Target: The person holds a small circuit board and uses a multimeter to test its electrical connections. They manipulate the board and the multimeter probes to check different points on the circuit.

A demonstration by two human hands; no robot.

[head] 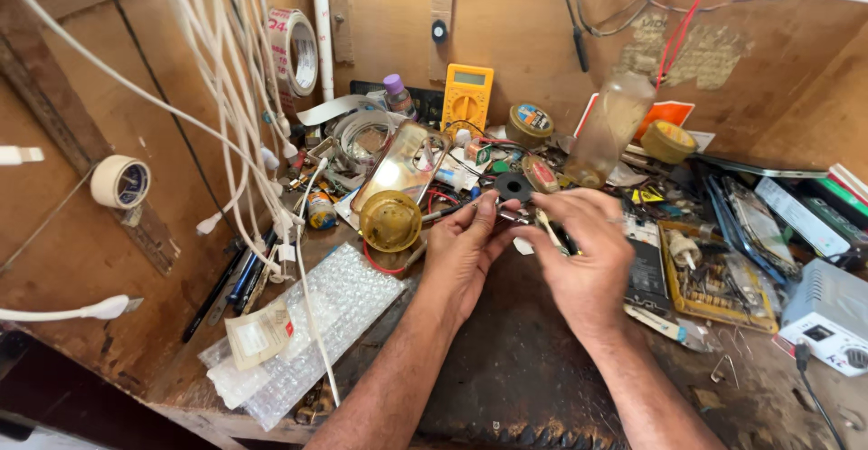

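While both hands meet over the desk, they pinch one small dark part between them. Left hand steadies it; right hand fingers also grip a thin tool.

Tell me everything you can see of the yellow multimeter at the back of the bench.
The yellow handheld multimeter stands nearly upright, leaning against the brown wooden back wall. Its plastic case holds a pale greenish display window at the top, apparently blank, and a round rotary dial below it. Its lower edge is hidden behind the clutter on the bench, so what it rests on cannot be seen. A round tin with a gold rim sits just to its right. Neither hand touches it.
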